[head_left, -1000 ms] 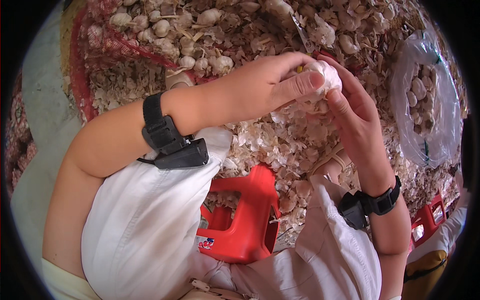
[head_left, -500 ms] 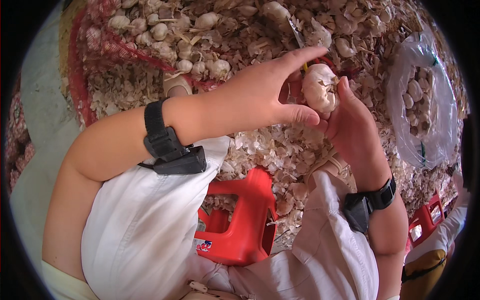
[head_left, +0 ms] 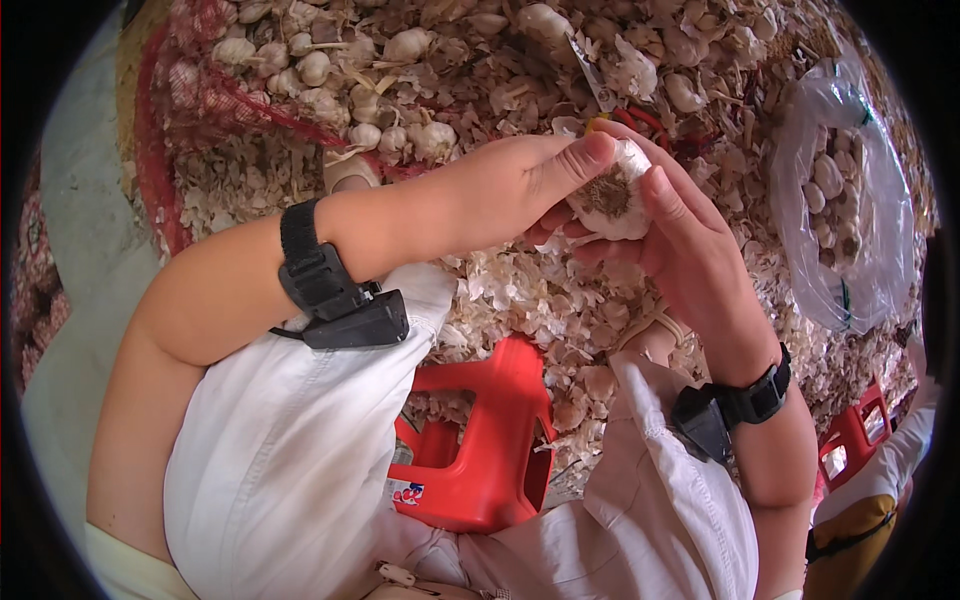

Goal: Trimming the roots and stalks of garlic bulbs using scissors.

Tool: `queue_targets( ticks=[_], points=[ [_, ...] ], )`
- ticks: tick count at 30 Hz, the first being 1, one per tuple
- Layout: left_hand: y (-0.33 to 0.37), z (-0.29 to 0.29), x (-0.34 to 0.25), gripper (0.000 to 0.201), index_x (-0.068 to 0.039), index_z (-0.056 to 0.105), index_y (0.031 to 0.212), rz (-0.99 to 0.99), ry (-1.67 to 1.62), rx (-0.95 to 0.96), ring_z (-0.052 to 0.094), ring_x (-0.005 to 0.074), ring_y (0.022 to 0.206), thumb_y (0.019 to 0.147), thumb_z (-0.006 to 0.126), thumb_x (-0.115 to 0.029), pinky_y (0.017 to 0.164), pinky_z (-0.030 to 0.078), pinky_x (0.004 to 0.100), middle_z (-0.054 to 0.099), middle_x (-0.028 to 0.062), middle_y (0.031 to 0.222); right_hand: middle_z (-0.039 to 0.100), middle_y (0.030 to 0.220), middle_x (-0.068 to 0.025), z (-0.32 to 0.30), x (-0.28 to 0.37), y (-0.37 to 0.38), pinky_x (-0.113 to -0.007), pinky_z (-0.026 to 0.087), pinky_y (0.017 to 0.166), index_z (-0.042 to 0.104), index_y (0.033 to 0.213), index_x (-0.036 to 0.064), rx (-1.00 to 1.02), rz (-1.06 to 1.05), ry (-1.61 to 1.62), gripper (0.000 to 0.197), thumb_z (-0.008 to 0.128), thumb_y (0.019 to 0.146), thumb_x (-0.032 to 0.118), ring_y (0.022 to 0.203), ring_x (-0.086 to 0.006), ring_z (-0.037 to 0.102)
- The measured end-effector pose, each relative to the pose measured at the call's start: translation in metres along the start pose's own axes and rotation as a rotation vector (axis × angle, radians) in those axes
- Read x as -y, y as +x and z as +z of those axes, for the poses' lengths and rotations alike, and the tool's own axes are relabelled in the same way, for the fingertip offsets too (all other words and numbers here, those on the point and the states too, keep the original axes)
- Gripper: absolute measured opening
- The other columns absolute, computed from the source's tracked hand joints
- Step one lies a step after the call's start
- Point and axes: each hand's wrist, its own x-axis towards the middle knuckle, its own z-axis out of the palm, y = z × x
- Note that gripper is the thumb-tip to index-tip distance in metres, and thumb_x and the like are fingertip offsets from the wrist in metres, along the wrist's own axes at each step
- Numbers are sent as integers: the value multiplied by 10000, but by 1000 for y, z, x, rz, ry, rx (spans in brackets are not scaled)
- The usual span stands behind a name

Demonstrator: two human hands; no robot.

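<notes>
A whitish garlic bulb [head_left: 622,222] is held between my two hands, its brown, hairy root end facing up. My left hand [head_left: 545,178] comes in from the left and closes on the bulb, thumb pressed over its upper edge. From the other side my right hand [head_left: 692,225] grips it, with the thumb on the bulb and the fingers wrapped partly behind it. Just beyond the hands, a cutting tool with a metal blade [head_left: 592,75] and red handles [head_left: 645,122] lies on the garlic skins, partly covered by my fingers.
Loose garlic bulbs [head_left: 315,68] and a red mesh sack [head_left: 240,95] lie at the far left. A clear plastic bag [head_left: 850,290] with peeled-looking cloves stands at the right. Between my legs is a red plastic stool [head_left: 490,450]. Papery skins [head_left: 520,300] cover the floor.
The garlic bulb has been turned, so its root end now shows. My left hand, spread beside it before, has closed onto it, and the bulb has shifted slightly left.
</notes>
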Motion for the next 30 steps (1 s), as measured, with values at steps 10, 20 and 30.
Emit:
queue_targets(
  ticks=[10, 20, 30],
  points=[
    [0, -4, -8, 432, -122, 588, 1218, 412, 588, -335, 567, 137, 872, 826, 718, -246, 766, 465, 259, 558, 40, 971, 575, 1111, -40, -13, -15, 2, -253, 503, 792, 396, 1353, 21, 15, -30, -152, 532, 643, 895, 128, 955, -100, 578],
    [2, -5, -9, 204, -87, 698, 920, 687, 583, -349, 576, 173, 857, 740, 725, 3, 725, 475, 269, 569, 39, 916, 576, 1048, -16, -4, -13, 0, -223, 476, 767, 435, 1288, 1, -42, -22, -211, 483, 664, 884, 134, 905, -71, 558],
    [-1, -6, -6, 115, -57, 634, 917, 679, 554, -347, 586, 158, 779, 812, 662, -16, 698, 483, 274, 574, 40, 884, 592, 1107, -92, -18, -10, -1, -285, 500, 751, 450, 1293, -4, 19, -22, 163, 426, 510, 972, 269, 882, -154, 607]
  ],
)
